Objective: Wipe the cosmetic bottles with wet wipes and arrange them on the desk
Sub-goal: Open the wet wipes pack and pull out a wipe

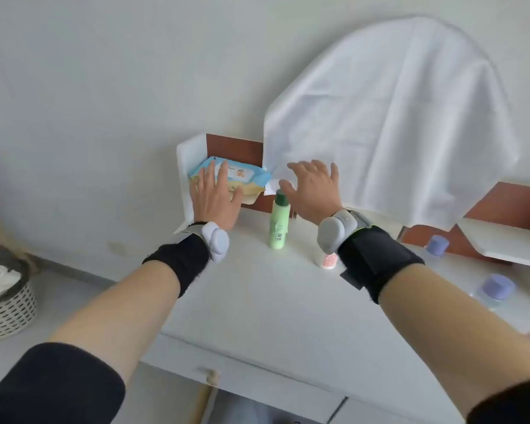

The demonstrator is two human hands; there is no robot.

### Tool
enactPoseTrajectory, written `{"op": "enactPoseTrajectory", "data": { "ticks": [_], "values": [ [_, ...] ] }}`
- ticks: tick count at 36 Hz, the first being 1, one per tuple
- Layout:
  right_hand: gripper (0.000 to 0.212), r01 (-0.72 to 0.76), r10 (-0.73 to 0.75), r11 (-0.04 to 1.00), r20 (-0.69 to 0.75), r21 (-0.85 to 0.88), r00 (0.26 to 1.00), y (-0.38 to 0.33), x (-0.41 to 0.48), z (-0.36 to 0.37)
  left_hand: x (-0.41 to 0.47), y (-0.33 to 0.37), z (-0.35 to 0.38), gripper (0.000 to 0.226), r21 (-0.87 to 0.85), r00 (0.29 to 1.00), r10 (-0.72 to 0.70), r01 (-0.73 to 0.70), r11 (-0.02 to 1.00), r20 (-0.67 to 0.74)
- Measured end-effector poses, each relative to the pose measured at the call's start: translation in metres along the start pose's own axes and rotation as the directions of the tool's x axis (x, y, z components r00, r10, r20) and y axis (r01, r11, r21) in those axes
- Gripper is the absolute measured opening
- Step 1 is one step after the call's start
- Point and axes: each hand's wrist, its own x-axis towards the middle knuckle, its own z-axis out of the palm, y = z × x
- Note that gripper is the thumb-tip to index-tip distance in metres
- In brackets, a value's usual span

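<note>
A blue pack of wet wipes [242,175] lies on a small shelf at the back left of the white desk [276,301]. My left hand [216,198] is spread flat over the pack's near side, fingers apart. A light green bottle with a dark green cap [278,223] stands upright on the desk between my hands. My right hand [312,191] hovers open just right of the bottle's cap, holding nothing. A small white bottle with a pink pattern [327,261] is partly hidden behind my right wrist. Two clear bottles with lilac caps [497,287] [437,245] sit at the right.
A white cloth [395,117] drapes over a rounded object at the back of the desk. A white shelf [508,240] juts out at the right. A woven basket [6,304] with white cloth stands on the floor at the left. A drawer knob [211,377] sits on the desk front.
</note>
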Motion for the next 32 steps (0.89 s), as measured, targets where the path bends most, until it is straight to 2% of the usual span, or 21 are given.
{"op": "enactPoseTrajectory", "data": {
  "ticks": [8,14,20,22,26,29,32],
  "values": [
    [0.037,0.122,-0.103,0.975,0.110,-0.185,0.989,-0.029,0.033,0.021,0.020,-0.032,0.005,0.048,-0.016,1.000,0.021,-0.021,1.000,-0.005],
    [0.031,0.181,-0.111,0.914,0.206,-0.364,0.972,-0.048,0.045,0.029,0.025,-0.036,0.010,0.044,-0.063,1.000,0.010,-0.010,0.998,-0.004],
    [0.017,0.182,-0.126,0.888,0.157,-0.423,0.979,-0.057,0.053,0.037,0.032,-0.034,0.008,0.040,-0.077,0.999,0.016,-0.018,0.997,-0.029],
    [0.016,0.193,-0.140,0.887,0.155,-0.419,0.978,-0.056,0.054,0.038,0.033,-0.034,0.008,0.038,-0.071,1.000,0.022,-0.023,0.997,-0.015],
    [0.026,0.223,-0.196,0.914,0.111,-0.340,0.974,-0.052,0.057,0.037,0.034,-0.036,0.005,0.034,-0.090,0.999,0.032,-0.033,0.995,-0.009],
    [0.029,0.186,-0.181,0.966,0.047,-0.182,0.982,-0.051,0.058,0.035,0.036,-0.038,0.005,0.036,-0.131,0.999,0.031,-0.029,0.991,0.014],
    [0.028,0.212,-0.211,0.977,-0.091,-0.002,0.973,-0.051,0.061,0.035,0.039,-0.039,0.004,0.043,-0.197,0.999,0.032,-0.030,0.980,0.005]
  ]
}}
